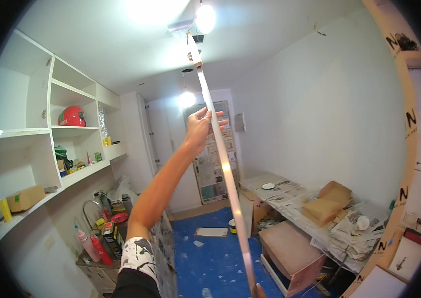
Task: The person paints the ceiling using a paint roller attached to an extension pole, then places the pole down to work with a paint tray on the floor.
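Observation:
A long, pale, shiny pole slants up from the lower edge toward the ceiling. A narrow wood-coloured piece forms its upper end, close to a dark ceiling opening; whether it touches cannot be made out. My left hand is closed round the middle of the pole, thumb on the near side and fingertips showing past its right side. Only a sliver of my right hand shows at the lower edge, against the pole's bottom part; most of that hand is out of the picture.
Lit bulbs hang from the ceiling. White shelves with a red helmet line the left wall, above bottles. Blue sheeting covers the floor. At right are a wooden box and a newspaper-covered counter with cardboard.

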`<state>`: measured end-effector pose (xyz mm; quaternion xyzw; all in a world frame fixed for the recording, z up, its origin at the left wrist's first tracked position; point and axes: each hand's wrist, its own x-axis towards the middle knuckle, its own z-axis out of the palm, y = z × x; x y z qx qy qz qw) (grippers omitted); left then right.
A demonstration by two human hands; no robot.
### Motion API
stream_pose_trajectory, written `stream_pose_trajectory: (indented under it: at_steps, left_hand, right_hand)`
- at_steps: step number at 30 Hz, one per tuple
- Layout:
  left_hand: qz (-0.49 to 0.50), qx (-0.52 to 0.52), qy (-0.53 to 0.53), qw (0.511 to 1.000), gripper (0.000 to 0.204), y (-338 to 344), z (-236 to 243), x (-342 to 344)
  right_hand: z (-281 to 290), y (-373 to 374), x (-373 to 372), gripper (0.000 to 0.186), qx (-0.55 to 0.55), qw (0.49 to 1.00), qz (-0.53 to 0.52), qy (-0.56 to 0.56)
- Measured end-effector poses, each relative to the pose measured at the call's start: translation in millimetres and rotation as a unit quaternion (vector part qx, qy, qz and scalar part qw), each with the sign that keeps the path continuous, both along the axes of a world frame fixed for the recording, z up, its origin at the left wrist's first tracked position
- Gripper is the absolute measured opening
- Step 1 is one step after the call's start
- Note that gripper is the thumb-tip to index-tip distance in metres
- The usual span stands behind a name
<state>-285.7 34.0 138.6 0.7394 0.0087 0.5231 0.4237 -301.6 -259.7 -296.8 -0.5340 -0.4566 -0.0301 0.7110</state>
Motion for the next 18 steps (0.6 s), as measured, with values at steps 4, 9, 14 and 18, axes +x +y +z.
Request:
stream_pose_trajectory:
  at_steps: [4,9,14,18]
  left_hand:
    - [-0.002,0.011,-0.009,1.0,0.034,-20,5,-7]
    - [0.005,0.008,-0.033,0.999,0.034,-71,-1,-14]
    - [-0.001,-0.004,-0.061,0.998,0.035,-108,-5,-21]
    - [0.011,0.006,-0.063,0.998,0.04,-137,-6,-28]
  right_hand:
    - [-5,-30,-9,0.057,-0.059,0.998,-0.002,0.035]
    - [-11,-70,-19,0.057,-0.072,0.995,0.028,0.068]
    - [-22,-106,-25,0.054,-0.065,0.987,0.103,0.108]
    - [-31,-136,-30,0.056,-0.086,0.986,0.116,0.083]
